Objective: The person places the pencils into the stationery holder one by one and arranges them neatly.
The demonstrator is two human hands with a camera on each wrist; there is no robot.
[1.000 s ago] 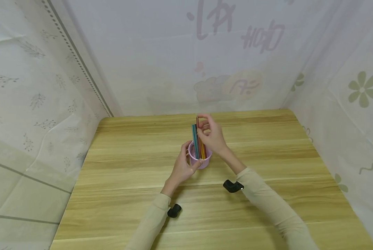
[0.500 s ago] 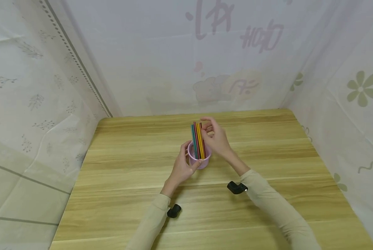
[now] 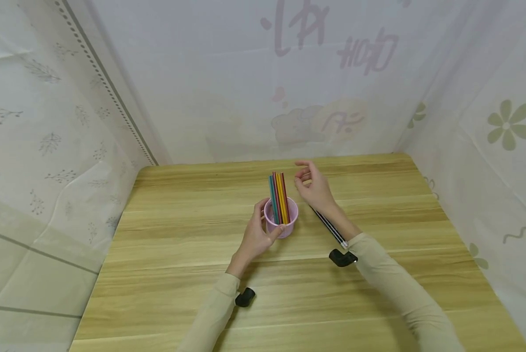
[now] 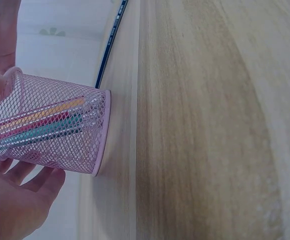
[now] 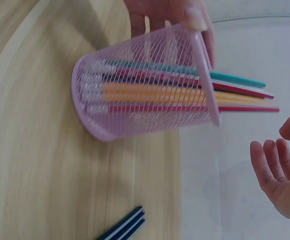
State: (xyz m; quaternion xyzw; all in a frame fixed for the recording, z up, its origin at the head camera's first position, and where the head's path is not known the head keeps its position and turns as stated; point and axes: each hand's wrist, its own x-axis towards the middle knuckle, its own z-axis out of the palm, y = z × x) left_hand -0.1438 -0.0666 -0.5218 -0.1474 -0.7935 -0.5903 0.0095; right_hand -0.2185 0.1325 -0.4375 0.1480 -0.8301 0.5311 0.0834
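Note:
A pink mesh pencil cup (image 3: 291,228) stands near the middle of the table, its base down at the tabletop in both wrist views. My left hand (image 3: 256,236) grips it from the left, thumb over the near rim and fingers round the far side. Several pencils (image 3: 282,195) in teal, dark red and yellow lean together inside, their upper ends sticking out above the rim. To the right of them my right hand (image 3: 317,188) hangs with loosely curled fingers and holds nothing. In the right wrist view a gap separates that hand (image 5: 285,182) from the pencil ends.
Several black pencils (image 3: 330,227) lie slantwise on the wooden table (image 3: 192,230) right of the cup, partly under my right forearm. Patterned cloth (image 3: 227,88) encloses the table at the back and sides. A black wrist camera (image 3: 343,257) sits at the right sleeve.
My right hand has come off the pencil tops and moved right, uncovering the black pencils on the table. The left hand and the cup have stayed in place.

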